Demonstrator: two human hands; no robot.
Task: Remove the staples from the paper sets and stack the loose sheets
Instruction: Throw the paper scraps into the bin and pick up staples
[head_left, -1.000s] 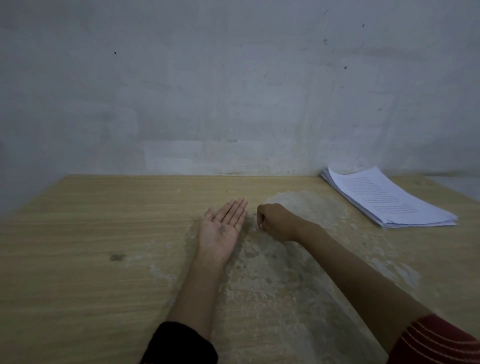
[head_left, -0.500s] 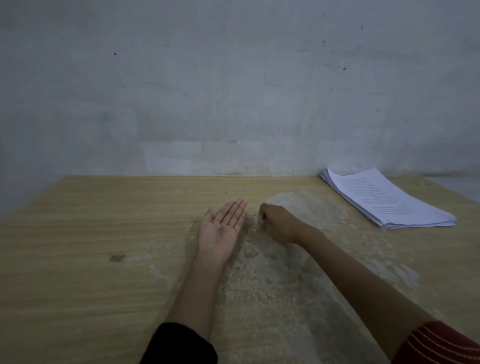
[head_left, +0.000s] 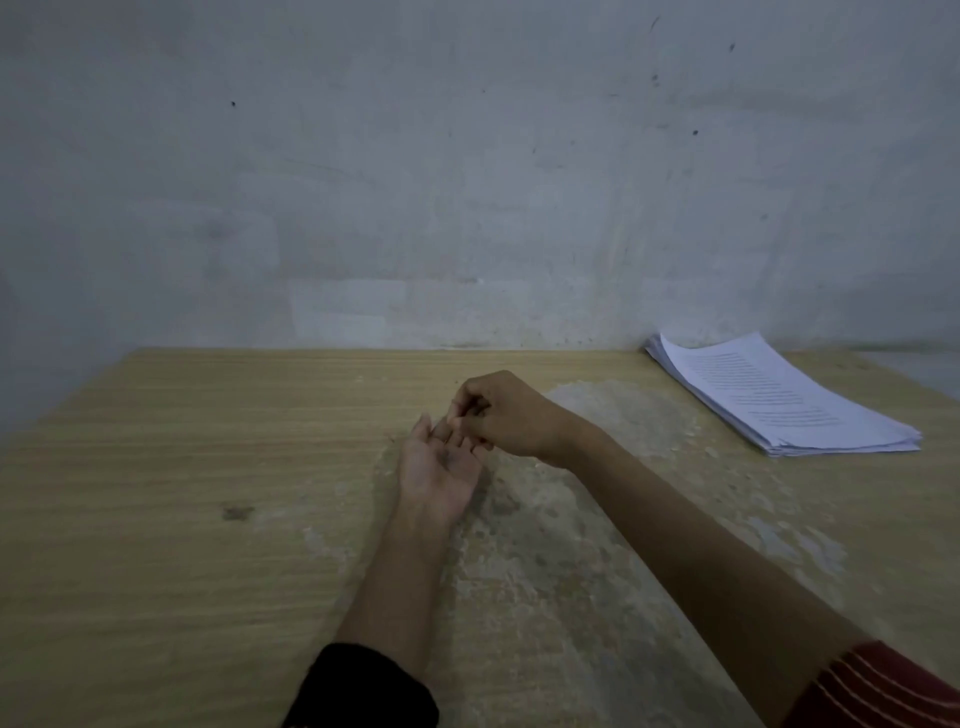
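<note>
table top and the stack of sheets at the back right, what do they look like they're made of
The table top looks like wood or a wood-grain laminate: matte pale tan with straight grain lines. A grey, worn patch in the middle suggests that the surface layer has rubbed off. The stack of sheets looks like plain white office paper: matte, with thin layered edges and printed lines on top.

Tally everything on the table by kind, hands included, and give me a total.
hands: 2, the left hand and the right hand
paper stack: 1
total: 3
The dark specks on the left palm are too small to count.
</note>
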